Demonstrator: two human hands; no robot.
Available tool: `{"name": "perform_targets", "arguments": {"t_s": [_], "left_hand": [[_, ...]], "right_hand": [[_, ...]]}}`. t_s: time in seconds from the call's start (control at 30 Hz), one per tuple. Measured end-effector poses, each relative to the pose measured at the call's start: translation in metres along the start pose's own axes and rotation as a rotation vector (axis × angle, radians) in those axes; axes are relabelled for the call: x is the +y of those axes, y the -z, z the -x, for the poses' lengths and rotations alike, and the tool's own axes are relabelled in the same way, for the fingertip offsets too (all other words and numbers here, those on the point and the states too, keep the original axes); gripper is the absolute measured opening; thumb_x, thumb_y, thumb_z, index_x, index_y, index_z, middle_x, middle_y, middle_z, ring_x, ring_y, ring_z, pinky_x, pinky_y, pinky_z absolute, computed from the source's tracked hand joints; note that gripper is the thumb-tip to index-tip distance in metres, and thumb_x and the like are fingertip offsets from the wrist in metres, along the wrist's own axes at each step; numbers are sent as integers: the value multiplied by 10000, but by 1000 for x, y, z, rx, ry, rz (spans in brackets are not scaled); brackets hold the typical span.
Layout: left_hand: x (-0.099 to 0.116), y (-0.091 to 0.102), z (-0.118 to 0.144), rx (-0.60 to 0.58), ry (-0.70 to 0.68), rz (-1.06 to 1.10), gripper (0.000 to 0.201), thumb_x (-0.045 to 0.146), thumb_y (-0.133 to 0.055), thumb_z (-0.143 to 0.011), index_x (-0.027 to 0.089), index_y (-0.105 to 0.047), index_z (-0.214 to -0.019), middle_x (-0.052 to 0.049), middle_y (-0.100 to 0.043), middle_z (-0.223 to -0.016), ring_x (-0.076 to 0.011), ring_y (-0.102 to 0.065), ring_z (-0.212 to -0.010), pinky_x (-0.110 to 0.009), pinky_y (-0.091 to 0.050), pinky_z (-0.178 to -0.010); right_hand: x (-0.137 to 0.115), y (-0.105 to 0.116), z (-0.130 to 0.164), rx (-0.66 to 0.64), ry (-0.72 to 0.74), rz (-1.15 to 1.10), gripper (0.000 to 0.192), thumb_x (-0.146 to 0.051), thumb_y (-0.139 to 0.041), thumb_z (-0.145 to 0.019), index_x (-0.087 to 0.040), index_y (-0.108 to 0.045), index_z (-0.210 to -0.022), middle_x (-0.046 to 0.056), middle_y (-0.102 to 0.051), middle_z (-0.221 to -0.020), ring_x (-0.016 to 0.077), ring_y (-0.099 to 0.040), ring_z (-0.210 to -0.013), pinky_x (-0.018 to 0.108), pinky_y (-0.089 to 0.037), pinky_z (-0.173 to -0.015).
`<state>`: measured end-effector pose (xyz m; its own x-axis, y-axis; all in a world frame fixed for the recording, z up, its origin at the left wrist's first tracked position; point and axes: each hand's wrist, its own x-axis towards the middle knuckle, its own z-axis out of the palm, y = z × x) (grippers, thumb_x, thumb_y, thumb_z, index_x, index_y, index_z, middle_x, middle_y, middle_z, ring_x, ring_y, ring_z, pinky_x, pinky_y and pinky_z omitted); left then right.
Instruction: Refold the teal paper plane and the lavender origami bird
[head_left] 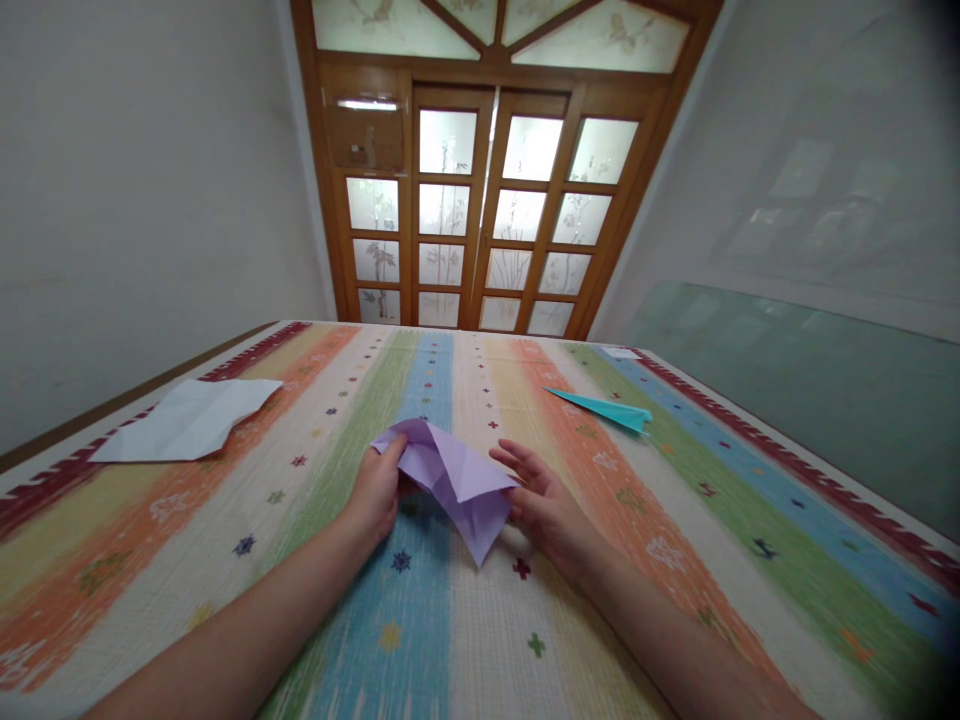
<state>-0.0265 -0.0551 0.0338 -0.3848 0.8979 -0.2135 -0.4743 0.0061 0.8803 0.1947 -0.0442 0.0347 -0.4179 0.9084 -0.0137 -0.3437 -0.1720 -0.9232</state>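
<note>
A partly folded sheet of purple paper (pixel 442 462) is held just above the striped tablecloth, with one pointed corner hanging down toward me. My left hand (pixel 382 485) pinches its left end, thumb on top and the other fingers hidden beneath. At the right end, my right hand (pixel 536 492) grips the paper's edge between thumb and fingers, with the upper fingers raised off the sheet. Creases and overlapping flaps show across the purple paper's middle.
A creased white sheet (pixel 191 420) lies at the left of the tablecloth (pixel 300 560). On the right rests a folded turquoise paper plane (pixel 604 408). Beyond the table stand wooden doors (pixel 480 200) with frosted panes; a greenish panel (pixel 795 370) leans along the right side.
</note>
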Motion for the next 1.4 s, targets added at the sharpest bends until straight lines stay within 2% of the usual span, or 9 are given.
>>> {"name": "perform_targets", "arguments": {"t_s": [0.1, 0.2, 0.47, 0.7, 0.83, 0.93, 1.07, 1.23, 1.4], "left_hand": [[-1, 0, 3, -60, -38, -40, 308, 382, -694, -776, 165, -622, -983, -37, -667, -772, -163, -625, -614, -257, -509, -535], [0, 2, 3, -67, -116, -47, 342, 406, -726, -728, 160, -623, -942, -26, -645, -751, -148, -606, -622, -223, -475, -538], [12, 12, -5, -182, -2, -110, 235, 259, -704, -666, 179, -603, -862, 11, -564, -696, -119, -558, -606, -209, -465, -539], [17, 16, -8, -186, -37, -141, 238, 280, -745, -634, 169, -599, -785, 27, -562, -650, -102, -534, -547, -201, -421, -515], [26, 18, -8, -318, -4, -75, 245, 301, -745, -654, 160, -599, -791, 19, -573, -640, -111, -541, -532, -208, -411, -510], [34, 19, -6, -439, 49, -62, 253, 301, -765, -656, 152, -607, -785, -6, -616, -688, -126, -575, -569, -226, -435, -546], [34, 20, -5, -453, -15, -30, 242, 346, -761, -715, 154, -661, -823, -22, -660, -766, -138, -610, -661, -246, -467, -645], [29, 21, -8, -531, -44, -26, 483, 608, -595, -817, 142, -690, -731, -134, -674, -1079, -256, -606, -1048, -337, -480, -879], [20, 18, -6, -568, -30, -286, 407, 387, -741, -771, 208, -640, -1122, -126, -589, -1246, -231, -588, -1088, -312, -475, -855]], "right_hand": [[5, 1, -3, 106, -27, 38, 328, -345, -718, -790, -264, -654, -1101, 61, -662, -1135, 193, -637, -868, 279, -499, -649], [8, 7, -8, 190, -7, 15, 321, -423, -695, -814, -212, -674, -1055, 67, -711, -957, 205, -654, -783, 313, -507, -683], [5, 21, -14, 287, 20, 45, 351, -464, -712, -791, -187, -693, -1006, 76, -734, -949, 223, -675, -803, 328, -503, -721], [-2, 21, -10, 289, 61, 127, 393, -510, -720, -765, -183, -703, -984, 86, -741, -890, 260, -685, -787, 346, -499, -671], [-13, 16, -7, 274, -16, 62, 324, -446, -736, -758, -178, -695, -935, 90, -738, -840, 254, -686, -740, 345, -512, -645], [-18, 17, -7, 216, -61, 6, 277, -396, -726, -776, -188, -685, -953, 79, -739, -867, 233, -691, -731, 346, -526, -675], [-19, 21, -7, 203, -113, -26, 270, -366, -695, -792, -208, -670, -1009, 68, -741, -885, 244, -697, -737, 379, -530, -704], [-19, 20, -8, 201, -118, -123, 238, -245, -667, -722, -223, -697, -957, 58, -738, -935, 258, -680, -800, 399, -519, -759], [-22, 17, -5, 119, -92, -135, 78, -210, -683, -679, -234, -679, -752, 24, -688, -1134, 259, -647, -918, 373, -509, -761]]}}
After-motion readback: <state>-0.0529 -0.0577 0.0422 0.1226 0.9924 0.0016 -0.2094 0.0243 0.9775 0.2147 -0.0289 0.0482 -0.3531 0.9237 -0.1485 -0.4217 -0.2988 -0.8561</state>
